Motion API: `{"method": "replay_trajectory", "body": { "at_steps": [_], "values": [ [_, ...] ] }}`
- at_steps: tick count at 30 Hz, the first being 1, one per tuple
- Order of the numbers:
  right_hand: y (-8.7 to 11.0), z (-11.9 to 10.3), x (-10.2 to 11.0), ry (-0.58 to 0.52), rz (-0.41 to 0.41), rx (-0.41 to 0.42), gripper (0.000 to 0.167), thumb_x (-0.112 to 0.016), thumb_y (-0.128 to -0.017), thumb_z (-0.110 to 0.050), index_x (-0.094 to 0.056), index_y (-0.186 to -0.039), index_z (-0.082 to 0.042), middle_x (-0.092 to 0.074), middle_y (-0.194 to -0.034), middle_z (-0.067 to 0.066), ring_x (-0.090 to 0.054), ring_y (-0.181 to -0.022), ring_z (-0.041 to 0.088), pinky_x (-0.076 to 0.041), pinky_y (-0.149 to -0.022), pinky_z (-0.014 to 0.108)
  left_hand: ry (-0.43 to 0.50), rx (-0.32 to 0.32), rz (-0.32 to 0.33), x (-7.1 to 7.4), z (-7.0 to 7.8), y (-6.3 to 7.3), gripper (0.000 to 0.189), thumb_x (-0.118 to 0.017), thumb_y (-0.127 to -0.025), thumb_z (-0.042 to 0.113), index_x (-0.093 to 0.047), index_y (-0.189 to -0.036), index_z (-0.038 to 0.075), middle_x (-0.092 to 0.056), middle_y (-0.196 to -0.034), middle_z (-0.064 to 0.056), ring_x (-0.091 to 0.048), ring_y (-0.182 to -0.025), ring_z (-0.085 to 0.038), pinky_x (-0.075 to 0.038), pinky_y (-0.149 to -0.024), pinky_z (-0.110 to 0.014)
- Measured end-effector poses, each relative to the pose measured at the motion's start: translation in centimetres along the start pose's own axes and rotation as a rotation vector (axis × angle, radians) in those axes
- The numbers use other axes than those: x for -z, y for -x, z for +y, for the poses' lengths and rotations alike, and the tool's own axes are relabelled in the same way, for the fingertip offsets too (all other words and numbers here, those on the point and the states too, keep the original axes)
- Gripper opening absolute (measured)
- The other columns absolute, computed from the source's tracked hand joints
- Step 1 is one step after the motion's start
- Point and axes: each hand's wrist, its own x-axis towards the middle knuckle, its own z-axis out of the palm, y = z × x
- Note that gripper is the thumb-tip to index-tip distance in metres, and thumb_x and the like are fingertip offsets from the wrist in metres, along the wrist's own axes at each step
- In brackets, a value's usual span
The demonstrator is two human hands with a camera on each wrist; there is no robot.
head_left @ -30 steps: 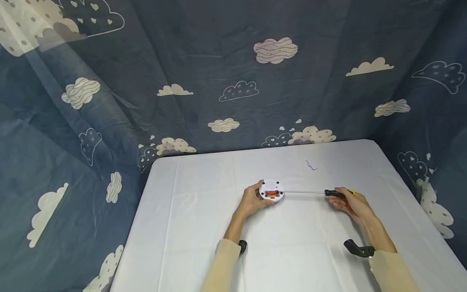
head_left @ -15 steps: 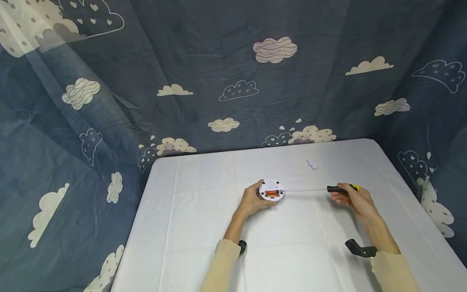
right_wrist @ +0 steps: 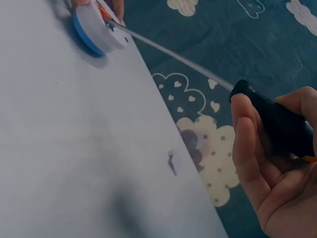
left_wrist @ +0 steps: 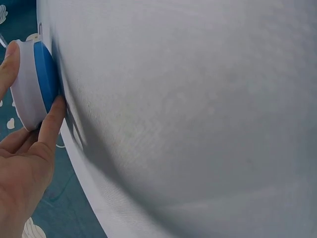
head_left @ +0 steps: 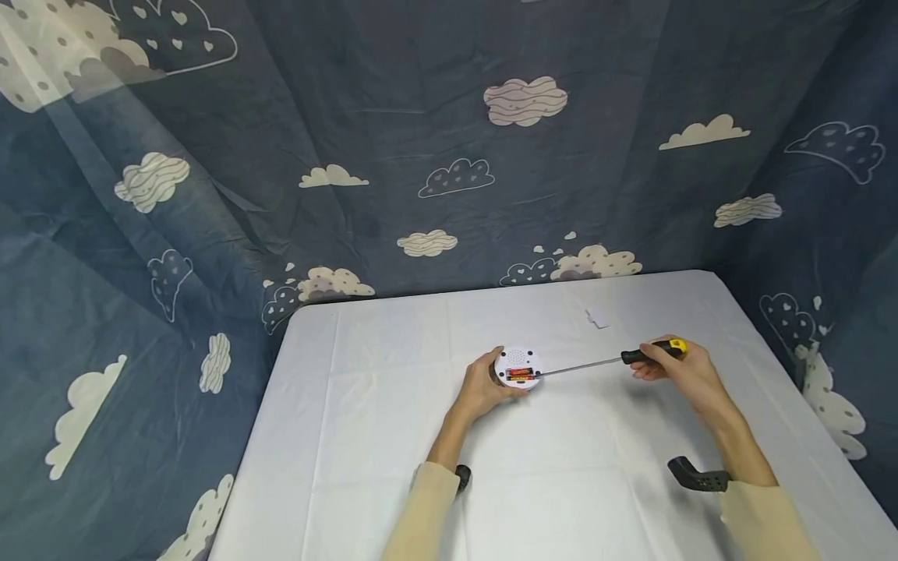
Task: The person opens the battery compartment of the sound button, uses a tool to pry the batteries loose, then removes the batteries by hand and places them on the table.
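Observation:
My left hand grips a round white device by its left side, thumb on the near rim. Its face shows a grille of small holes and an uncovered compartment with two red batteries. The left wrist view reveals a blue band on its other side, close over the white cloth. My right hand holds a screwdriver by its black and yellow handle. The long metal shaft slants down to the left, its tip at the right end of the lower battery.
A small white plastic piece, like a battery cover, lies on the white-covered table beyond the screwdriver. A dark curtain with printed clouds hangs behind the table and at both sides.
The screwdriver has gone from nearly level to slanted, its handle raised. Its tip has shifted from the upper battery's right end to the lower one's. The left hand keeps holding the device.

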Motion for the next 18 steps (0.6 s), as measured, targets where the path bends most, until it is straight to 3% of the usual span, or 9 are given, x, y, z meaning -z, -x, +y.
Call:
{"method": "replay_trajectory", "body": {
  "at_steps": [7, 14, 18],
  "values": [
    [-0.2, -1.8, -0.7, 0.142, -0.012, 0.063, 0.032, -0.062, -0.105, -0.021, -0.053, -0.115, 0.008, -0.078, -0.081, -0.003, -0.077, -0.071, 0.015, -0.064, -0.066, 0.026, -0.013, -0.025, -0.014, -0.2, 0.1, -0.2, 0.098, -0.097, -0.071, 0.019, -0.047, -0.152, 0.001, -0.058, -0.149, -0.016, -0.054, -0.142, -0.029, -0.04, -0.123, -0.039],
    [0.0, -5.1, -2.1, 0.266, -0.018, 0.173, 0.022, -0.067, -0.1, -0.01, -0.06, -0.108, 0.01, -0.075, -0.09, 0.023, -0.075, -0.068, 0.012, -0.064, -0.064, 0.025, -0.052, -0.052, 0.0, -0.2, 0.4, -0.1, 0.096, -0.098, -0.069, 0.017, -0.05, -0.15, -0.001, -0.06, -0.147, -0.018, -0.055, -0.14, -0.031, -0.04, -0.123, -0.039],
    [0.0, -6.5, -2.9, 0.313, -0.025, 0.188, 0.019, -0.067, -0.099, -0.009, -0.06, -0.106, 0.008, -0.073, -0.091, 0.026, -0.074, -0.068, 0.011, -0.063, -0.064, 0.021, -0.061, -0.072, 0.012, -0.1, 0.5, -0.2, 0.095, -0.099, -0.068, 0.016, -0.051, -0.148, -0.003, -0.063, -0.143, -0.018, -0.058, -0.137, -0.031, -0.042, -0.122, -0.04]
  ]
}}
